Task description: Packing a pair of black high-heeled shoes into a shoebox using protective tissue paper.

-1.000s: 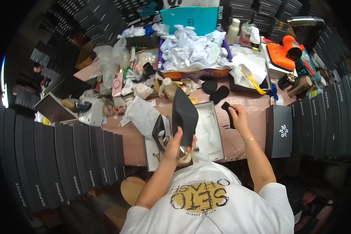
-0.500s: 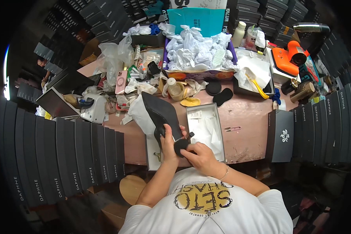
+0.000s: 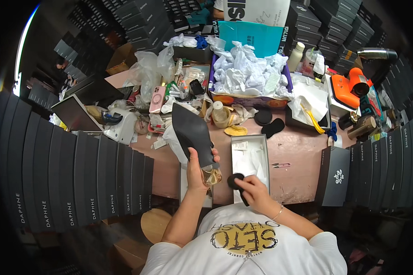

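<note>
My left hand (image 3: 197, 173) is wrapped round a black shoe (image 3: 189, 130), its pointed end aimed away from me and up to the left. A shiny gold-toned part (image 3: 212, 176) shows at the shoe's near end, beside my wrist. To the right, and apart from the shoe, my right hand (image 3: 257, 192) is closed on a round black pad (image 3: 235, 180) with a dark strip hanging below it. Past my right hand lies an open grey shoebox (image 3: 266, 160) lined with white paper. A second grey box part (image 3: 183, 185) sits beneath my left forearm, partly hidden.
Rows of dark shoeboxes (image 3: 82, 178) flank the table at left, with more (image 3: 332, 178) at right. Behind stands a purple bin (image 3: 211, 75) heaped with white crumpled paper. Small snips (image 3: 281, 165), a yellow-handled brush (image 3: 314, 121) and black oval pads (image 3: 273, 128) lie on the pink tabletop.
My right hand has drawn back to the right with the black pad, away from the shoe's near end. The gold-toned part there now shows. The head view has shifted slightly.
</note>
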Demonstrator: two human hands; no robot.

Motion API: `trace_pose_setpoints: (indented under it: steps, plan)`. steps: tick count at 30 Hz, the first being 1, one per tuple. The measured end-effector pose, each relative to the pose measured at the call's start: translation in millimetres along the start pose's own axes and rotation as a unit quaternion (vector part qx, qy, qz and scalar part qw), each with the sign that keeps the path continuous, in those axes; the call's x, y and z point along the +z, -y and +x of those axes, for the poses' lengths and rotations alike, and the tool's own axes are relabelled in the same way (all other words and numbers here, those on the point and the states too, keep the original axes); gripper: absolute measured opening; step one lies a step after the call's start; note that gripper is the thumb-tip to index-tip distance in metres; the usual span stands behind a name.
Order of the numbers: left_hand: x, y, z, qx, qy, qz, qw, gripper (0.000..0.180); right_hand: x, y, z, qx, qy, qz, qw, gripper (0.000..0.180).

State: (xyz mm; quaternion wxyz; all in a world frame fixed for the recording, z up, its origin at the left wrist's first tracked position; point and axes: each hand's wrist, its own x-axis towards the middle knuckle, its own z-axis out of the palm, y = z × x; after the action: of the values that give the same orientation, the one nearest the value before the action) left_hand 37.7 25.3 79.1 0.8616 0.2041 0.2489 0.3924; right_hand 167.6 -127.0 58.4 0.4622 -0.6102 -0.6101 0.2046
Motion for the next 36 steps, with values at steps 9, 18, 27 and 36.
trace_pose_setpoints:
  steps: [9,18,27,36]
  plan:
    - [-26,-2,6,-0.073,0.070,-0.075,0.992,0.066,-12,-14,19,-0.098,0.231,-0.027,0.968,0.046]
    - [-13,7,17,-0.045,0.086,-0.206,0.974,0.063,-2,46,67,-0.075,0.035,0.038,0.996,0.050]
    - [-31,-7,18,-0.064,0.127,-0.266,0.953,0.059,-5,45,38,-0.068,-0.047,0.087,0.993,0.046]
    - [-33,-10,17,0.066,-0.098,0.191,0.974,0.052,4,4,-1,0.075,-0.012,0.090,0.993,0.040]
